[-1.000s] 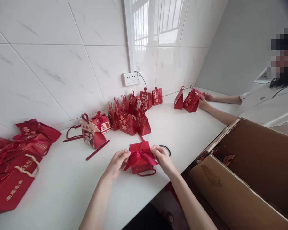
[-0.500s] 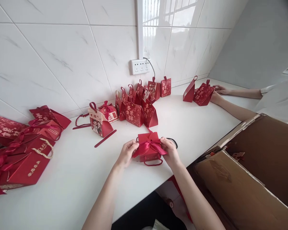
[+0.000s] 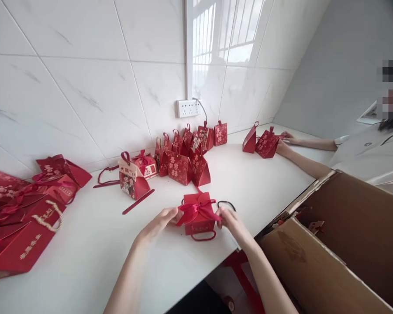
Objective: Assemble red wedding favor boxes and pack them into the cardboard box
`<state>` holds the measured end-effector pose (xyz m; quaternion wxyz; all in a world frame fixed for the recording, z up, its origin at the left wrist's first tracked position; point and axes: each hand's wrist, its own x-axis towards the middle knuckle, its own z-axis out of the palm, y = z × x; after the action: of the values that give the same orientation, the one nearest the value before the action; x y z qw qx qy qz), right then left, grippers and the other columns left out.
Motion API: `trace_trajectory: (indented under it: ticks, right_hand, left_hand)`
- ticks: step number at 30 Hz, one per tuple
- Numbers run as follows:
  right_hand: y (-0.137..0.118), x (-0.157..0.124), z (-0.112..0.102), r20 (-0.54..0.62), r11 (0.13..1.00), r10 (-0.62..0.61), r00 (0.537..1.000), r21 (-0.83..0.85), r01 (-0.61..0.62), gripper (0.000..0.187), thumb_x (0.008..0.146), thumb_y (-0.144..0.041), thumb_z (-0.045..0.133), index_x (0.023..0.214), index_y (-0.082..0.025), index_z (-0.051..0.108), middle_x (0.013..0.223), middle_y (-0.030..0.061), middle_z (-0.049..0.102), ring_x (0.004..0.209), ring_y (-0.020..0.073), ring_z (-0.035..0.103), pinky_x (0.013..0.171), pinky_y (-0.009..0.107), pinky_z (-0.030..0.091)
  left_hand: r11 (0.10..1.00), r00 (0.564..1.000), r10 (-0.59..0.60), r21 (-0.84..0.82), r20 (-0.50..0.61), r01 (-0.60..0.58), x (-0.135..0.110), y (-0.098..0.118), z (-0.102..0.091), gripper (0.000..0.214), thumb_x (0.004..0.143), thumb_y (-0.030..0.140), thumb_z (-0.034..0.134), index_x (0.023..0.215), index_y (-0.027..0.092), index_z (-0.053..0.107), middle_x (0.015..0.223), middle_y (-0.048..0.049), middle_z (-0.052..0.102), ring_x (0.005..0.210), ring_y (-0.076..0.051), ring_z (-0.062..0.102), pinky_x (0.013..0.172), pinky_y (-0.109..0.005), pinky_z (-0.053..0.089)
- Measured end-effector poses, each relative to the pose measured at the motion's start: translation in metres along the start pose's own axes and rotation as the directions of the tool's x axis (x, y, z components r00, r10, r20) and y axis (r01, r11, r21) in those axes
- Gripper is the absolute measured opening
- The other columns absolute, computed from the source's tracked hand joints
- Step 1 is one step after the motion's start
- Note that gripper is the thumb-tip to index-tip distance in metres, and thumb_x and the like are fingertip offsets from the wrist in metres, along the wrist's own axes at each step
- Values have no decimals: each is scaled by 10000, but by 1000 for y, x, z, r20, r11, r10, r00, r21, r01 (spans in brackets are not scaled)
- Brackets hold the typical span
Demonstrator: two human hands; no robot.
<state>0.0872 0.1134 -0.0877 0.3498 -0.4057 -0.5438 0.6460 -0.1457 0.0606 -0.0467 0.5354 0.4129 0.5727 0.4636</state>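
Observation:
A small red gift box [image 3: 201, 228] stands upright on the white counter in front of me, with a red cord handle [image 3: 205, 238] hanging at its near side. A shiny red ribbon [image 3: 194, 211] is tied in a bow across its top. The left end of the bow is pinched in my left hand [image 3: 162, 221], which is slightly blurred. My right hand [image 3: 232, 221] has its fingers closed on the ribbon's right end. A black cord loop [image 3: 227, 203] lies just behind that hand.
Several red gift boxes [image 3: 180, 170] stand by the tiled wall. Larger red boxes [image 3: 36, 244] lie at left. A red strip [image 3: 138, 202] rests near a printed box [image 3: 131, 181]. At right are an open carton [image 3: 314, 257] and another person's hands [image 3: 283, 146] at a red box [image 3: 267, 144].
The view has tilted up slightly, so the counter things appear lower. My hands have drawn the bow's ends outward a little, and the left hand's fingers have straightened.

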Motion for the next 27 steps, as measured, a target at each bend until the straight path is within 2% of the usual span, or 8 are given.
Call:
trace_trajectory:
  ticks: [3, 5, 8, 11, 14, 17, 23, 27]
  right_hand:
    - [2, -6, -3, 3, 986, 0, 1000, -165, 1, 611, 703, -785, 482, 594, -184, 477, 517, -13, 454, 537, 123, 430, 590, 272, 348]
    - [3, -4, -3, -3, 983, -7, 1000, -182, 6, 639, 687, -821, 442, 612, -187, 475, 504, -16, 443, 517, 120, 415, 569, 268, 344]
    - [7, 4, 0, -16, 985, -18, 1000, -174, 15, 670, 660, -861, 396, 609, -194, 422, 494, -24, 424, 507, 109, 394, 556, 259, 333]
    - [9, 10, 8, 0, 980, -15, 1000, -199, 14, 647, 704, -829, 387, 607, -189, 388, 516, -33, 398, 517, 92, 364, 539, 239, 292]
    - [11, 11, 14, -5, 970, -16, 1000, -243, 15, 615, 735, -780, 417, 579, -191, 334, 536, -53, 300, 521, 72, 276, 506, 233, 209]
    - [11, 10, 18, -20, 969, -13, 1000, -247, 8, 591, 744, -731, 455, 559, -194, 293, 543, -58, 251, 527, 67, 222, 499, 241, 169]
    - [5, 2, 18, -12, 979, -67, 998, -192, 63, 548, 775, -690, 434, 565, -189, 360, 527, -40, 343, 520, 77, 300, 508, 233, 219]
    - [-3, -8, 17, 14, 976, -78, 997, -203, 79, 524, 783, -663, 446, 571, -190, 365, 528, -41, 356, 513, 76, 288, 496, 224, 213]
  left_hand:
    - [959, 991, -76, 278, 109, 43, -2, 7, -19, 413, 644, 595, 676, 620, 191, 596, 633, 1, 558, 663, -171, 521, 643, -250, 395]
    - [907, 999, -48, 419, -6, 46, 6, 7, -28, 442, 674, 648, 610, 673, 207, 594, 651, 8, 548, 681, -181, 530, 650, -253, 398]
    - [882, 978, 117, 472, -174, -22, 23, 8, -24, 477, 691, 691, 531, 756, 223, 592, 786, -29, 626, 831, -241, 594, 750, -303, 450]
    - [888, 966, 158, 457, -206, -48, 34, 11, -4, 577, 661, 678, 555, 1015, 224, 587, 1174, -101, 607, 1193, -296, 511, 988, -383, 406]
    - [897, 986, 84, 442, -147, -11, 37, 7, 17, 692, 664, 653, 573, 1205, 226, 506, 1355, -129, 494, 1320, -304, 404, 1077, -433, 332]
    - [936, 991, 5, 348, -132, 42, 39, -4, 31, 735, 671, 621, 602, 1276, 232, 454, 1347, -128, 515, 1295, -309, 444, 1072, -430, 351]
    - [976, 968, 32, 218, -247, 23, 29, -8, 42, 783, 653, 542, 693, 1306, 218, 407, 1299, -135, 546, 1305, -310, 434, 1086, -437, 346]
    - [999, 964, -36, -36, -265, 28, 18, -6, 49, 785, 659, 456, 748, 1316, 224, 387, 1352, -136, 497, 1233, -279, 515, 987, -360, 465]
